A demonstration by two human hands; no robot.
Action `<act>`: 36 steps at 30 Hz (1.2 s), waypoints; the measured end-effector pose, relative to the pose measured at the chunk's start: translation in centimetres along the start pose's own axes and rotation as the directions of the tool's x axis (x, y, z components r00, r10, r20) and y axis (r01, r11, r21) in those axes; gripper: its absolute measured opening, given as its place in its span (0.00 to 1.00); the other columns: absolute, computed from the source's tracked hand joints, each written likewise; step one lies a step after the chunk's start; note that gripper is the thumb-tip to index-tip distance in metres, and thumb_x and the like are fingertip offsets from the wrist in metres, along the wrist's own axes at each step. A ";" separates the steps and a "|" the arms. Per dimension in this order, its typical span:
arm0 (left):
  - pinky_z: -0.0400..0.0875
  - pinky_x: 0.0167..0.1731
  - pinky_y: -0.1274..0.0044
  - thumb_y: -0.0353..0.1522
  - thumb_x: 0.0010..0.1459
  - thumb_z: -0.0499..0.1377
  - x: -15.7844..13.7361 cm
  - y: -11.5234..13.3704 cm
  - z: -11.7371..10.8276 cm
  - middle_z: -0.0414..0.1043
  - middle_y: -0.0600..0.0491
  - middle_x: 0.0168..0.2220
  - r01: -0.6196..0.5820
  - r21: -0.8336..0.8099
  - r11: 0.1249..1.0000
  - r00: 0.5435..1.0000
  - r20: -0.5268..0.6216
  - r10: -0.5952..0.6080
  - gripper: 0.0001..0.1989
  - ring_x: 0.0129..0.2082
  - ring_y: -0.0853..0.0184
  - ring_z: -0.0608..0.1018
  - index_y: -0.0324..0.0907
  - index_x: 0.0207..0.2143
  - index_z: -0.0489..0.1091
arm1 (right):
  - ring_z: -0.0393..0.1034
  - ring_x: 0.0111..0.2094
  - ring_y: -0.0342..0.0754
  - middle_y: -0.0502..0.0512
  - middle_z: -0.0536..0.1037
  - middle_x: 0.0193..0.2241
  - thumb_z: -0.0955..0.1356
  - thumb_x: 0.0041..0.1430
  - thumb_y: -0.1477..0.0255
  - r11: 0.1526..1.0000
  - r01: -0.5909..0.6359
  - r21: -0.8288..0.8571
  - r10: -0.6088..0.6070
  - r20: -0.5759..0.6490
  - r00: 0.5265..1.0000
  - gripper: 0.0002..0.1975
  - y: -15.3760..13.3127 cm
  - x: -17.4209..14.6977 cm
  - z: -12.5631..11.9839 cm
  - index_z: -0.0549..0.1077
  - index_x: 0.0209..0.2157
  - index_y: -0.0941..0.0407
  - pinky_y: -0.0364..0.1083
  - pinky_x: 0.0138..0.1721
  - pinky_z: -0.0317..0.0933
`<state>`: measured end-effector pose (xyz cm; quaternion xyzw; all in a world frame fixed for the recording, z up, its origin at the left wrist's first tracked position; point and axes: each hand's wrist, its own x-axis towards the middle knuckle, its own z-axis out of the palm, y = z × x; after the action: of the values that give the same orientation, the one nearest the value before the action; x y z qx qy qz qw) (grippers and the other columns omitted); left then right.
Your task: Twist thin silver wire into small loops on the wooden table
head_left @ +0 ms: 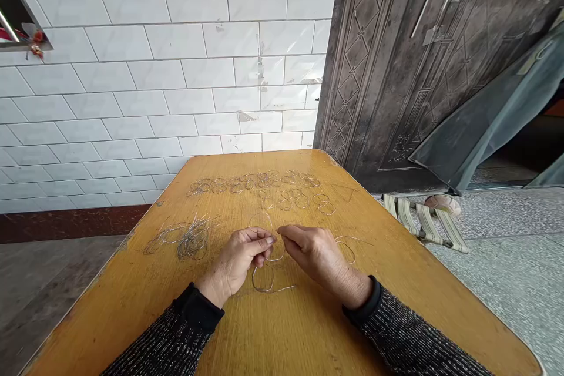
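A thin metal wire (278, 258) bent into rounded loops is pinched between thumb and fingers of my left hand (240, 258). My right hand (315, 249) faces it a short gap away, fingers closed on the same wire as far as I can see; its fingertips hide the exact grip. One loop of wire shows beyond the hands, and another wire loop (263, 290) with a loose tail lies below them. Beside my right hand rests a looped wire (351, 251). A tangled bundle of wires (192, 241) lies left of my left hand.
Across the far part of the wooden table (304, 329) run rows of wire shapes with double loops (288, 200). Behind it stands a white tiled wall (189, 64). A dark carved door (388, 70), a hanging curtain (480, 106) and a strapped stool (425, 220) are right.
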<state>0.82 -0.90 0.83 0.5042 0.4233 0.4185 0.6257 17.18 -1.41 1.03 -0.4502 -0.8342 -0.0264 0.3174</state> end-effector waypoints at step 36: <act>0.56 0.21 0.80 0.36 0.50 0.54 0.0 0.1 0.3 0.61 0.57 0.17 -0.191 0.222 0.956 0.981 0.012 0.193 0.11 0.18 0.74 0.62 0.39 0.19 0.63 | 0.63 0.19 0.39 0.50 0.71 0.21 0.59 0.58 0.75 0.981 -0.095 0.167 0.077 0.109 0.991 0.09 -0.3 -0.1 0.6 0.70 0.35 0.57 0.39 0.21 0.50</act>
<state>1.05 -0.98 0.98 0.6077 0.4195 0.4296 0.5198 16.68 -1.52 0.57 -0.4575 -0.8282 0.0825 0.3131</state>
